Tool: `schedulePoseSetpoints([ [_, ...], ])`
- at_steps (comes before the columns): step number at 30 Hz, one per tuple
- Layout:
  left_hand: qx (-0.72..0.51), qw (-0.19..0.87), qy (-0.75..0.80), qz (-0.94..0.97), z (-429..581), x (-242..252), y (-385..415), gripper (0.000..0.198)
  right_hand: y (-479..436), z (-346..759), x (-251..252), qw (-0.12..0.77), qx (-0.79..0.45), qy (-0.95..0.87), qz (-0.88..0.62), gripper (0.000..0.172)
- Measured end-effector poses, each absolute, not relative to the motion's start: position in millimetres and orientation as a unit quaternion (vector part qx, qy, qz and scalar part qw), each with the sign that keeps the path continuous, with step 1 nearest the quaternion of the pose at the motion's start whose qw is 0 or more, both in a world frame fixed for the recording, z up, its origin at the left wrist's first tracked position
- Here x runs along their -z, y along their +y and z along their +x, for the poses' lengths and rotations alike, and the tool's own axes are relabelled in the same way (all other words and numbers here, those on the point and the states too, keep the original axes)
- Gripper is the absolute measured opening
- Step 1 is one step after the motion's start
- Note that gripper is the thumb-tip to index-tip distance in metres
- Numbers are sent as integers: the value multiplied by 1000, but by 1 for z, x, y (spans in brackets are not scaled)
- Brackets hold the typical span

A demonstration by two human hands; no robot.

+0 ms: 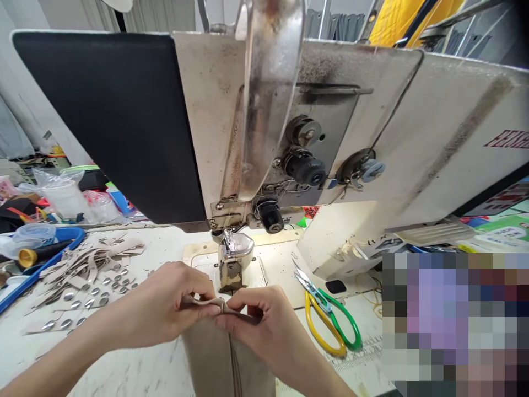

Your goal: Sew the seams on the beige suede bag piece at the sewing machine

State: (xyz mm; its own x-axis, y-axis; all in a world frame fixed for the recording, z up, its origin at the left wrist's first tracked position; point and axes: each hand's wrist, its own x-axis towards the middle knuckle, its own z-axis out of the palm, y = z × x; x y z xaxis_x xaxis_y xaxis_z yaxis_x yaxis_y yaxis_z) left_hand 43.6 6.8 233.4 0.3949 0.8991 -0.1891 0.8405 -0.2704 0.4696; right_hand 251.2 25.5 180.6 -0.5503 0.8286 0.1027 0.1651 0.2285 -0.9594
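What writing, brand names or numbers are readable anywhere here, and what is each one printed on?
"FERR...": red letters on the sewing machine body, cut off by the picture's right edge; the reading is uncertain.
Green and white papers behind the machine: print too small to read.
Ruler markings on the table beside the scissors: too blurred to read.

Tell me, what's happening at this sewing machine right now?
A person sits at an industrial sewing machine. Their left hand and right hand pinch a small folded beige strip between the fingertips, just in front of the presser foot, above a larger beige piece. The strip is not under the foot. Scissors with yellow and green handles lie to the right, untouched. A pile of similar beige strips and metal snaps lies to the left on the table.
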Motion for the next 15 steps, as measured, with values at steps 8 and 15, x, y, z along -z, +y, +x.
schedulePoseSetpoints([
  [8,-93,377,524,758,49,-254,21,29,35,251,-173,353,-593,-666,-285,21],
  [15,-191,483,528,672,37,-230,55,33,66,262,-176,307,-576,-686,-323,32],
])
